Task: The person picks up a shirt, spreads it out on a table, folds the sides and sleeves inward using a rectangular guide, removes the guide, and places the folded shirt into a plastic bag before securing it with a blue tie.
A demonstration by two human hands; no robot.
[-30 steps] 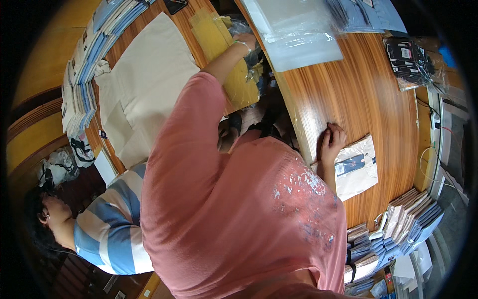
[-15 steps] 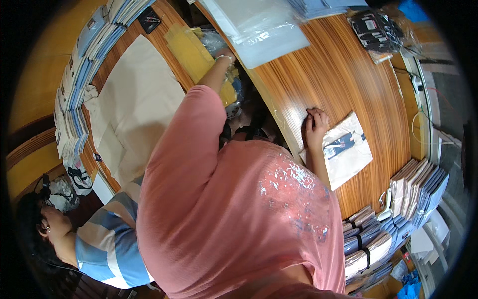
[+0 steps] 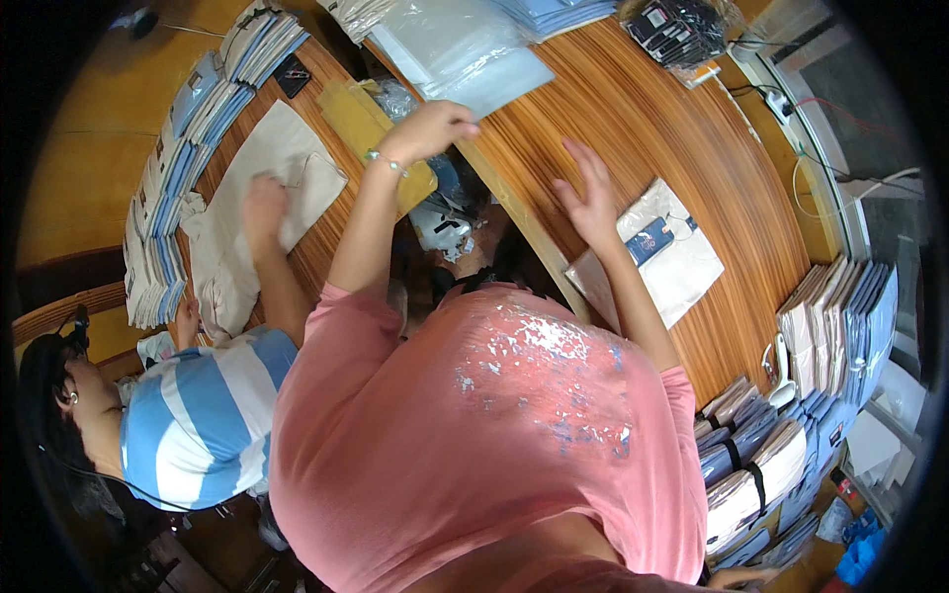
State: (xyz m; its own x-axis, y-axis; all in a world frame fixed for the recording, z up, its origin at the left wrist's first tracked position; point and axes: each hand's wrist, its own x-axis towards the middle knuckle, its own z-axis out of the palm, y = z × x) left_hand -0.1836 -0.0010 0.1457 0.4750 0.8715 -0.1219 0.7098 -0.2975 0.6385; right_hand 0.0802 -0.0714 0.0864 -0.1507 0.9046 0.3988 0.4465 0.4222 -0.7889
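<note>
My left hand hovers by the near edge of the right-hand table, its fingers curled together. Whether anything thin is pinched in them I cannot make out. Below its wrist are the yellow sheets. My right hand is over the same table with fingers stretched and apart, holding nothing. Beside its forearm lies a folded cream garment with a dark blue tag, partly covered by that arm. Clear plastic bags lie on the table beyond my left hand.
To my left, a co-worker's hand is on a cream garment. Stacked folded garments line the far left. Bundled garments stand at the right, near a white-handled tool. Dark packets sit at the back. A gap separates the tables.
My left hand has come up out of the gap by the yellow sheets. My right hand has lifted and spread its fingers. The co-worker's hands have come onto the cream garment, which now looks folded smaller.
</note>
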